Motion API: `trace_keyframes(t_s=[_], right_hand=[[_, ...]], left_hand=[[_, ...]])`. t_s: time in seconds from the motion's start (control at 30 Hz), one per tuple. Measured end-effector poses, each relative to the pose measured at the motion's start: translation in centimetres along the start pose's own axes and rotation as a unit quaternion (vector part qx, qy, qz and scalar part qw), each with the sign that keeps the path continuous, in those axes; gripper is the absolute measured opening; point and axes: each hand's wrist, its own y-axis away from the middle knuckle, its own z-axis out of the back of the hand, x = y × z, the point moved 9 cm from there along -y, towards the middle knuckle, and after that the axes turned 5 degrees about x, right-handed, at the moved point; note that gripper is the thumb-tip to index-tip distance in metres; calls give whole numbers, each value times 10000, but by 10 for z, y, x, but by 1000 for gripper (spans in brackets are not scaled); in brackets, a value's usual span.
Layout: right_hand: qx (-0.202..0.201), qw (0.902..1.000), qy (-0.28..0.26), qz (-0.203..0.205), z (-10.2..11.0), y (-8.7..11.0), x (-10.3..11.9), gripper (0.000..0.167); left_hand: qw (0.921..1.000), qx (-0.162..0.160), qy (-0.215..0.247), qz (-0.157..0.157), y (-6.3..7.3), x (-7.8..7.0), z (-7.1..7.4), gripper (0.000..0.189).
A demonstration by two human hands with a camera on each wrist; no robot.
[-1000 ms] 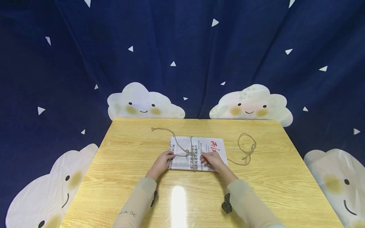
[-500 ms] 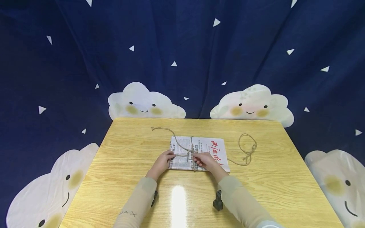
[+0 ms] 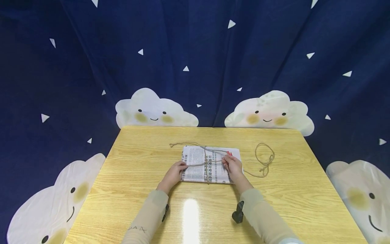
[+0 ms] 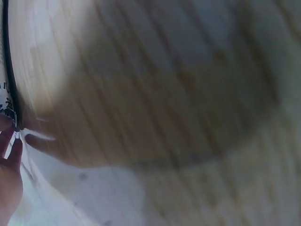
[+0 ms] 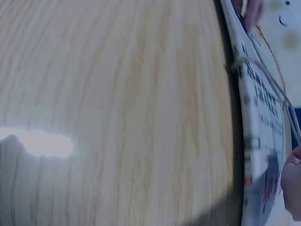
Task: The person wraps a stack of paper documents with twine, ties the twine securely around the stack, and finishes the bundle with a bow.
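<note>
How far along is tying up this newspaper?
Done: the newspaper lies flat, with string crossing it front to back. In hand: the left hand and right hand each hold string. Remaining, probably: tying off; I can't make out a finished knot, and a loose loop lies on the table.

1. Hands: two, a left hand (image 3: 174, 173) and a right hand (image 3: 234, 167), both near the centre of the head view.
2. Sleeves (image 3: 146, 213): two, reaching the bottom edge.
3. Black devices (image 3: 237, 217): two, lower centre.
4. Newspaper (image 3: 217, 174): one bundle, at centre; its sheets cannot be counted.
5. Cord (image 3: 196, 165): one loop (image 3: 271, 158) right of centre; whether one piece or several, I cannot tell.
6. Table (image 3: 137, 149): one, lower half.
7. Clouds (image 3: 149, 101): four, two mid-frame, one lower left, one lower right.
8. Triangles (image 3: 231, 24): fifteen, seven left half, eight right.
</note>
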Motion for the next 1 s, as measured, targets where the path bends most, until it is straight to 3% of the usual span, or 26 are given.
trace_keyframes(t_s=[0.13, 0.37, 0.6, 0.73, 0.83, 1.0], right_hand=[[0, 9998, -206, 32, 14, 1, 11, 38], [-490, 9985, -235, 116, 49, -5, 23, 38], [-893, 9952, -224, 327, 77, -5, 36, 15], [-1067, 9937, -161, 305, 89, -3, 36, 19], [-1438, 9891, -216, 229, 103, -2, 33, 23], [-1944, 9801, 368, 129, 125, 0, 29, 14]], left_hand=[[10000, 11, -47, 60, -1, 0, 0, 33], [9999, 29, -121, 20, 0, 0, 0, 32], [9997, 132, -132, 171, 3, 2, -2, 30], [9995, 120, -84, 284, 3, 4, -3, 31], [9995, 91, -29, 313, 3, 4, -2, 30], [9996, 62, -67, 257, 3, 3, -1, 29]])
